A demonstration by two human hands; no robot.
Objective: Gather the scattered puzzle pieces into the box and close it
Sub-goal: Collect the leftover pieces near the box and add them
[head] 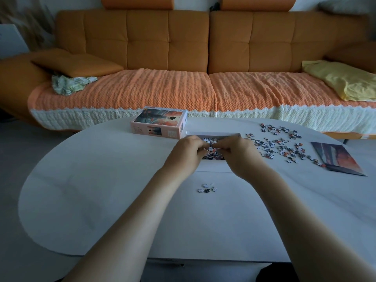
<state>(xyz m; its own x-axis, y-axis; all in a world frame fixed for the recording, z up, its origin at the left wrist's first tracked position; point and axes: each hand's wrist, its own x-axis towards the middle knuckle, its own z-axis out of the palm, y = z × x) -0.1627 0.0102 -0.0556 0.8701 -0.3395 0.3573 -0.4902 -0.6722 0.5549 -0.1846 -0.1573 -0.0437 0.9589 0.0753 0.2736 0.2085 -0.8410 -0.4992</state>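
- Position: my left hand (pixel 188 151) and right hand (pixel 237 152) meet over the open box (pixel 213 134), which stands on the white table (pixel 101 180) at 12 o'clock from me.
- Hand state: the fingers of both hands curl inward with the tips almost touching. Pieces show between them, but I cannot tell whether I am pinching them or only hovering above them.
- Box contents: the box already holds a layer of pieces.
- Box orientation: the opening faces up. I judge the long axis to run from 9 to 3 o'clock, but my hands cover both side walls, so this is uncertain.
- Lid (pixel 160 122): it lies picture side up at 10 o'clock from the box, close to the far left corner and turned slightly off the box's axis.
- Loose pieces (pixel 278 143): these spread from 2 to 3 o'clock of the box. A printed sheet (pixel 339 157) lies beyond them.
- Small cluster (pixel 207 188): it sits at 6 o'clock, between my forearms.
- Risk: letting go off-centre would drop pieces over the rim.
- Risk: a forearm sweep could push the small cluster toward the table edge.
- Risk: a heap above the rim would keep the lid from seating.
- Risk: fitting the lid without squaring it to the box could jam it.
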